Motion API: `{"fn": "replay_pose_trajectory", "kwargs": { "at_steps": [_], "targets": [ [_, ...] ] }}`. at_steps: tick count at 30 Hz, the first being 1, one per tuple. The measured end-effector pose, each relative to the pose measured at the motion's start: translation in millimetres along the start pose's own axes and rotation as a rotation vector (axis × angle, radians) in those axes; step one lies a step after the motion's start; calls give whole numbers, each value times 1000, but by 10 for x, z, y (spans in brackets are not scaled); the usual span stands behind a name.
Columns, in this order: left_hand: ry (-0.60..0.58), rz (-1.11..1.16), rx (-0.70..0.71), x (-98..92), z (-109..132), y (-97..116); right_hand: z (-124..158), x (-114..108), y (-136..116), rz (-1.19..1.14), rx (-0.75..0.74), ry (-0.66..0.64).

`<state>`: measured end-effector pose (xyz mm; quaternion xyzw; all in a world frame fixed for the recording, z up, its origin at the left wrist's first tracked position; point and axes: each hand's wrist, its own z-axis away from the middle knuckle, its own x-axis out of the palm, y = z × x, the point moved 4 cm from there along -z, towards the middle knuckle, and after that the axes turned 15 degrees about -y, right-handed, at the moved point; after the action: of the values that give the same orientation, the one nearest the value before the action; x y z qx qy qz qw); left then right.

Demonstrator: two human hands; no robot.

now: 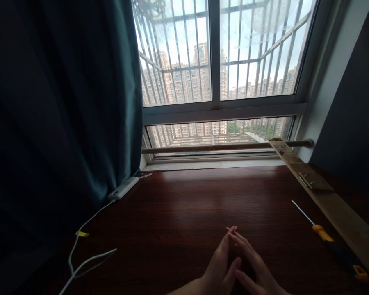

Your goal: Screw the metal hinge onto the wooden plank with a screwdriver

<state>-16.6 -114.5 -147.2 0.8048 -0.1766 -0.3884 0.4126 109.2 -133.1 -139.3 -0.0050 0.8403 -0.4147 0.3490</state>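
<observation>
Over the dark wooden surface (184, 205), we hold our left hand (217, 262) and right hand (257, 268) tip to tip, fingers loosely extended, a gap between the palms, nothing visible in either grasp. Light, even contact suits this pose; pressing hard might strain it. To our right, well apart from our fingers, the screwdriver (327, 238) lies beside the wooden board (335, 207).

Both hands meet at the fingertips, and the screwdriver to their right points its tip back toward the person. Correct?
Not quite: the head view shows the screwdriver with its tip pointing away from the person. It does lie right of the left hand and right hand, whose fingertips meet.
</observation>
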Motion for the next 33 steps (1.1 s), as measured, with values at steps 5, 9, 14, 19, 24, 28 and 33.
{"fn": "replay_pose_trajectory", "kwargs": {
  "at_steps": [5,9,14,19,24,28,33],
  "targets": [
    [22,-1,24,3,-1,3,10,-4,-12,-7,-10,8],
    [7,7,46,20,0,-37,4,2,-17,-37,-9,-10],
    [-6,88,66,33,-3,-69,10,20,1,-63,-47,-36],
    [-87,308,104,68,-50,17,-12,33,-37,-92,-112,-123],
    [-181,375,197,53,-111,126,-28,49,-165,-95,-161,-137],
    [-237,254,222,14,-141,182,-12,92,-160,-96,-162,-155],
    [-201,169,190,-7,-155,230,-28,99,-97,-46,-220,-263]
  ]
}}
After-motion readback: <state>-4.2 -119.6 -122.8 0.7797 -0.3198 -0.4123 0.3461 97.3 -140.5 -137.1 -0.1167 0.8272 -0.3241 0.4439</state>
